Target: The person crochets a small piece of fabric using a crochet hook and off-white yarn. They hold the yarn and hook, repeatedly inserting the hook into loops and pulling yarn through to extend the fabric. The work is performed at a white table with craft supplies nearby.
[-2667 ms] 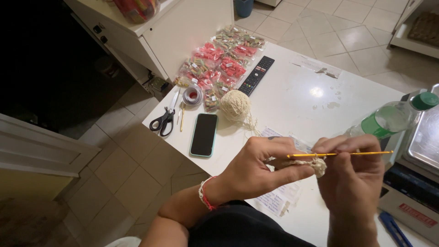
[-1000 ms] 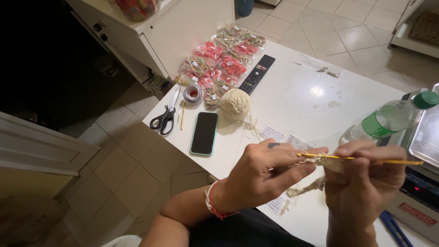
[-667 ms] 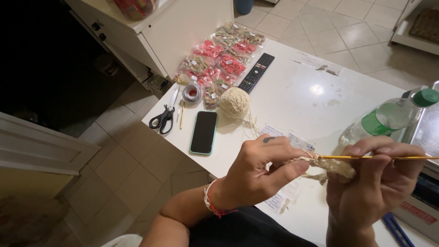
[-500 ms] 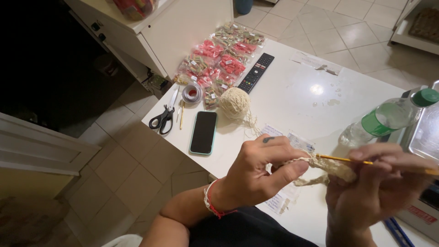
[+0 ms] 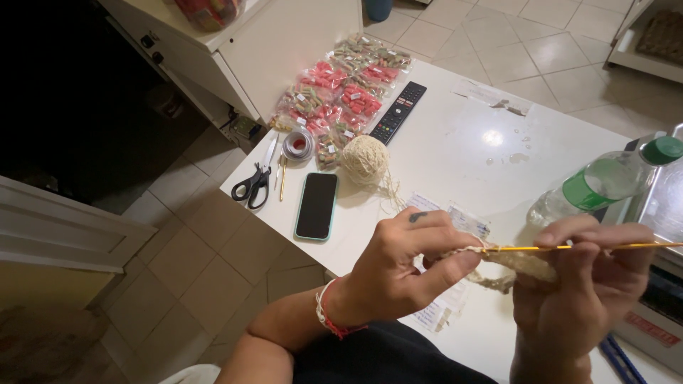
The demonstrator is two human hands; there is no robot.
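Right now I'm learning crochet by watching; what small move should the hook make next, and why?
Probably draw the yellow crochet hook back through the loop: the right hand holds it level, its tip at the beige crochet piece pinched by the left hand.

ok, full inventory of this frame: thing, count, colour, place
table: 1, white, centre
yarn ball: 1, cream, mid-table
phone: 1, black, face up near the table edge
scissors: 1, black handles, left edge
tape roll: 1, grey, beside the scissors
remote: 1, black, by the bags
bags: several, clear with pink and green contents, far left corner
bottle: 1, clear with green cap, right
crochet hook: 1, yellow, in right hand
crochet piece: 1, cream, between hands
left hand: pinching the piece
right hand: holding the hook
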